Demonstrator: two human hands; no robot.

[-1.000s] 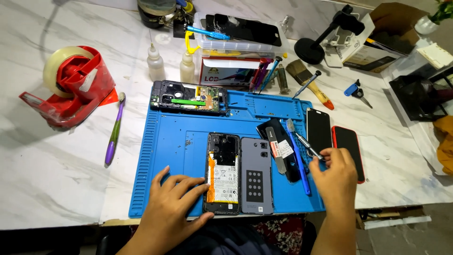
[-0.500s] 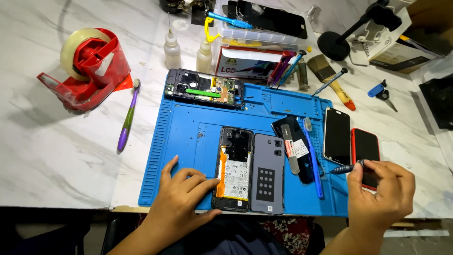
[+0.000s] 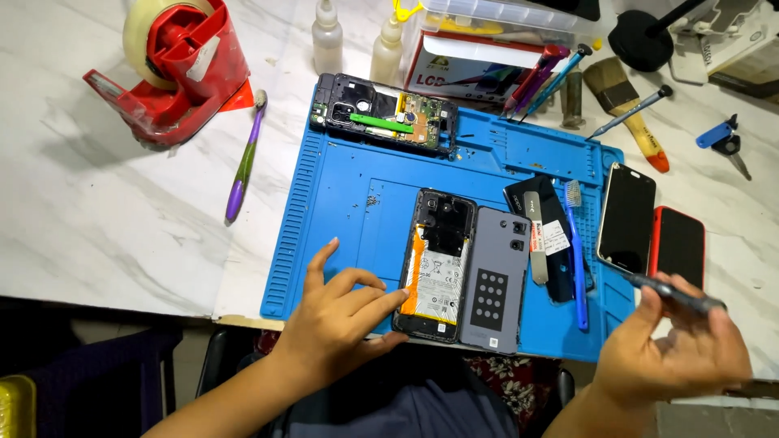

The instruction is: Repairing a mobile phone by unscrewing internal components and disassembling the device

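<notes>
**Desk:** Hands first — what are they doing?

**Photographer:** Left hand [image 3: 345,312], lower centre of the frame, lies open and flat on the blue work mat [image 3: 341,211], grasping nothing, its fingertips touching the left edge of the opened phone [image 3: 436,264]. Right hand [image 3: 677,349], lower right, is closed round a thin dark screwdriver [image 3: 673,294], pinched between thumb and fingers, lifted clear of the mat.

**Desk:** Anything different from a moment ago?

**Photographer:** A second back the right hand was down among the tools on the mat; now it has come away to the lower right corner with the screwdriver in it. The left hand has stayed against the phone. I read that as a tool fetched while the phone is steadied.

**Desk:** Where is the phone exactly?

**Photographer:** Centre of the mat, back off, battery and board exposed. Its grey back cover [image 3: 495,280] lies just beside it on the right.

**Desk:** And further out?

**Photographer:** Blue toothbrush [image 3: 576,251] and a dark phone panel [image 3: 545,235] to the right, two more phones [image 3: 626,217] at the mat's right edge, a bare phone frame [image 3: 383,113] at the mat's top, a red tape dispenser [image 3: 174,65] upper left on the marble tabletop [image 3: 97,219], a purple toothbrush [image 3: 245,158] beside it.
</notes>
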